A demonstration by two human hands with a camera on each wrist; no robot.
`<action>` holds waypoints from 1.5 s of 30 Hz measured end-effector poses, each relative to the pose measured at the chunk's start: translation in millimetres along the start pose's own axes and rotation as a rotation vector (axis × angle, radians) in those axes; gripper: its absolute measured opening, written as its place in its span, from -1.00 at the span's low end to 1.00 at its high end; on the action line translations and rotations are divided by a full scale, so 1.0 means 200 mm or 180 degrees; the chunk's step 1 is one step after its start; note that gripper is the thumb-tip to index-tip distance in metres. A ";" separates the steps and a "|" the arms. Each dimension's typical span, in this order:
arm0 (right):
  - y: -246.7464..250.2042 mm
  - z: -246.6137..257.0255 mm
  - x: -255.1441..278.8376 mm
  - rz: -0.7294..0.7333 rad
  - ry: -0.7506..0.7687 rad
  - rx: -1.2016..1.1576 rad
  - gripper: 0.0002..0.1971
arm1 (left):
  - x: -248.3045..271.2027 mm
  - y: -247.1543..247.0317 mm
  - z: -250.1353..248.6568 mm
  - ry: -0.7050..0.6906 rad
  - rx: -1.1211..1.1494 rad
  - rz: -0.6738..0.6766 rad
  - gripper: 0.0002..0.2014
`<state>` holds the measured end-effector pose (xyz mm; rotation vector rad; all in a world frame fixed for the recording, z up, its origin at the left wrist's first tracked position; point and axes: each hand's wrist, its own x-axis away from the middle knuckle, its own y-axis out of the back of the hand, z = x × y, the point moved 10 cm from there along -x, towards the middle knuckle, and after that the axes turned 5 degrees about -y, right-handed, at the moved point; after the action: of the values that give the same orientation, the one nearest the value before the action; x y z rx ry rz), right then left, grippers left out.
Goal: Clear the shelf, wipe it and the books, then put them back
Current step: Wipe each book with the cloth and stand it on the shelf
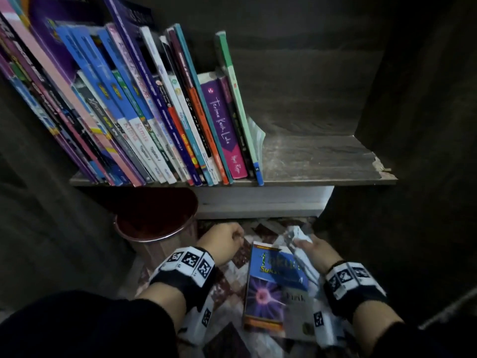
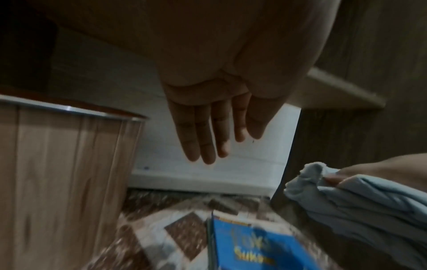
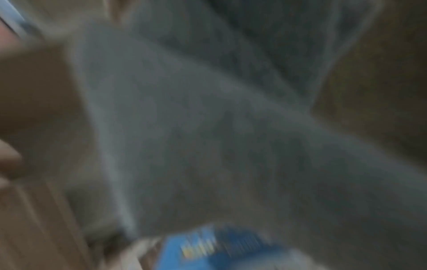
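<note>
**Leaning row at risk while one book lies on the floor**

Most of the books [image 1: 160, 112] are seen on the shelf [image 1: 322, 161], packed toward its left end and leaning to the left; the right end is bare and looks dusty, with a chipped front right corner. The clearing is judged barely begun. If the outermost green book [image 1: 238, 104] is pulled without the row being steadied, the leaning row could slump or slide off the front edge onto the bin [image 1: 154, 226] and the floor below. The blue book [image 1: 277, 285] lies flat on the tiled floor [image 1: 227, 288] below the shelf's front edge, between the two wrists; it could be knelt on or pushed about if more are dropped beside it carelessly. The cloth [image 1: 296, 237] hangs partly over that book, and dust could be dragged back onto a wiped cover

The left hand [image 1: 222, 241] is held apart from everything, above the floor just beside the bin; in the left wrist view its fingers [image 2: 205, 138] are straight and together, nothing in its grip. The right hand [image 1: 316, 250] has its grip closed round a bunched fold of the cloth, thumb pinching it; the right wrist view is too blurred to add more than grey fabric
</note>
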<state>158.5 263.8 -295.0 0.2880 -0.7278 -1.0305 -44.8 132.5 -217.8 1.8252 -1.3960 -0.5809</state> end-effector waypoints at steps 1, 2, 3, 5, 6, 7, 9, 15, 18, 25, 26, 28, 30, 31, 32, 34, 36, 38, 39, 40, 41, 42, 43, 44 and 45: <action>-0.01 -0.06 0.01 -0.0133 -0.0075 0.0007 -0.74 | -0.01 -0.07 0.04 0.0073 -0.0095 0.0084 -0.79; -0.03 -0.11 0.01 -0.0185 -0.0136 -0.0029 -0.72 | -0.02 -0.13 0.08 0.0131 -0.0195 0.0171 -0.77; -0.05 -0.18 0.00 -0.0216 -0.0245 0.0084 -0.67 | -0.03 -0.20 0.12 0.0174 -0.0278 0.0258 -0.75; -0.09 -0.33 0.00 -0.0275 -0.0609 0.0363 -0.61 | -0.04 -0.32 0.20 0.0319 -0.0418 0.0451 -0.71; -0.12 -0.41 -0.01 -0.0283 -0.0742 0.0460 -0.60 | -0.04 -0.39 0.25 0.0425 -0.0454 0.0537 -0.71; -0.16 -0.48 -0.03 -0.0285 -0.0787 0.0562 -0.60 | -0.04 -0.45 0.30 0.0523 -0.0457 0.0610 -0.71; -0.26 -0.59 -0.07 -0.0222 -0.0808 0.0856 -0.56 | -0.04 -0.57 0.38 0.0677 -0.0369 0.0657 -0.78; -0.47 -0.81 -0.05 0.0243 -0.1082 0.1159 -0.28 | 0.02 -0.99 0.51 0.1021 -0.0142 0.1192 -0.60; -0.49 -0.84 -0.07 0.0214 -0.1082 0.1047 -0.27 | 0.02 -1.12 0.56 0.1213 0.0033 0.1102 -0.51; -0.48 -0.84 -0.09 0.0231 -0.1060 0.1085 -0.31 | 0.00 -1.13 0.60 0.1751 0.0824 0.0612 -0.42; -0.48 -0.84 -0.08 0.0259 -0.1074 0.1114 -0.31 | -0.01 -1.14 0.56 0.1672 0.0965 0.0612 -0.32; -0.46 -0.84 -0.08 0.0309 -0.1107 0.1192 -0.32 | 0.00 -1.14 0.43 0.1481 0.1403 0.0637 -0.31; -0.50 -0.83 -0.08 0.0514 -0.0907 0.1526 -0.43 | 0.02 -1.10 0.34 0.1389 0.1347 0.0601 -0.40; -0.54 -0.80 -0.07 0.0584 -0.0722 0.1652 -0.48 | 0.02 -1.07 0.30 0.1300 0.1241 0.0512 -0.39; -0.57 -0.77 -0.06 0.0591 -0.0562 0.1638 -0.50 | 0.01 -1.06 0.28 0.1236 0.1240 0.0456 -0.40; -0.60 -0.70 -0.03 0.0508 -0.0404 0.1207 -0.43 | -0.02 -1.02 0.20 0.0969 0.1265 0.0417 -0.49; -0.54 -0.60 0.00 0.0157 -0.0254 0.0487 -0.40 | -0.03 -0.94 0.10 0.0674 0.1306 0.0399 -0.60; -0.40 -0.49 0.03 -0.0257 -0.0146 -0.0038 -0.40 | -0.02 -0.80 -0.03 0.0278 0.1323 0.0420 -0.61; -0.32 -0.46 0.04 -0.0501 -0.0149 -0.0167 -0.36 | -0.01 -0.73 -0.11 0.0041 0.1286 0.0468 -0.57; -0.25 -0.44 0.06 -0.0724 -0.0222 -0.0263 -0.32 | 0.01 -0.68 -0.17 -0.0149 0.1257 0.0511 -0.52; -0.18 -0.44 0.06 -0.0951 -0.0315 -0.0376 -0.32 | 0.04 -0.61 -0.23 -0.0297 0.1228 0.0591 -0.48; -0.11 -0.44 0.06 -0.1148 -0.0417 -0.0495 -0.35 | 0.08 -0.57 -0.27 -0.0417 0.1171 0.0670 -0.48; -0.05 -0.44 0.08 -0.1311 -0.0534 -0.0684 -0.41 | 0.12 -0.51 -0.32 -0.0559 0.1088 0.0689 -0.50; 0.01 -0.41 0.12 -0.1436 -0.0617 -0.0999 -0.46 | 0.16 -0.44 -0.36 -0.0708 0.1051 0.0657 -0.52; 0.07 -0.35 0.15 -0.1537 -0.0574 -0.1225 -0.51 | 0.22 -0.36 -0.39 -0.0827 0.1030 0.0619 -0.53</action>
<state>224.2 237.5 -326.7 0.0327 -0.6157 -1.6453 69.8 122.8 -223.2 1.8787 -1.9115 -0.5280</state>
